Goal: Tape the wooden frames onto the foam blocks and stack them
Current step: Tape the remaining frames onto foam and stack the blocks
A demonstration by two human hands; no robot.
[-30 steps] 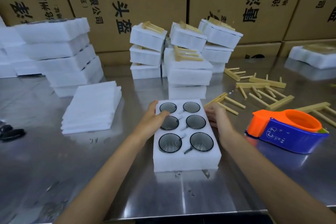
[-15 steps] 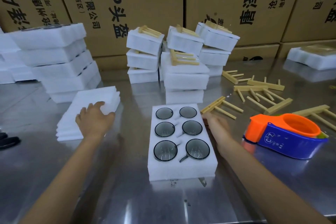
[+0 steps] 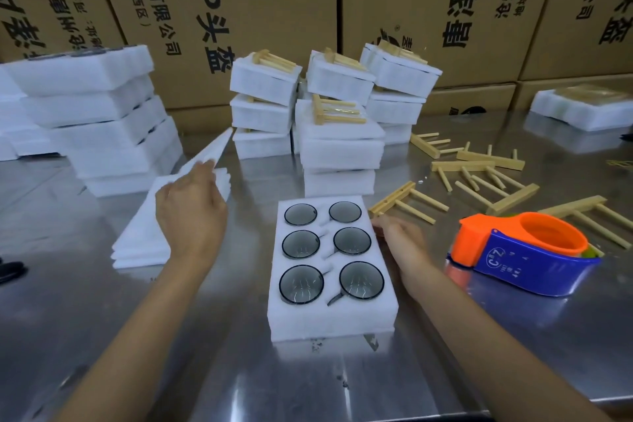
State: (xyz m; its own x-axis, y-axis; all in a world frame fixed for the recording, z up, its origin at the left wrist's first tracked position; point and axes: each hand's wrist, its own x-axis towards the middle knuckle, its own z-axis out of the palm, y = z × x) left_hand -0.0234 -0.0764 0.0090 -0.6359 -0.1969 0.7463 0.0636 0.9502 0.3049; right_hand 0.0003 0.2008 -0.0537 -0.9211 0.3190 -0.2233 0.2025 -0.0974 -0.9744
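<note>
Beside foam block [image 3: 334, 312] edge, right hand [image 3: 399, 236]

White foam block [image 3: 334, 315] flat on the worktop, six dark glass cups [image 3: 301, 284] sunk in two rows of three. Loose wooden frames [image 3: 479, 178] scattered to its right, pegs flat. Behind, taped foam blocks in stacks [image 3: 339, 134], frames on top. Thin foam sheet [image 3: 209, 154] lifted above a sheet pile [image 3: 144, 243].

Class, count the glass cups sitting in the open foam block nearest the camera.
6, in two columns of three in the foam block: far pair, middle pair, near pair.
</note>
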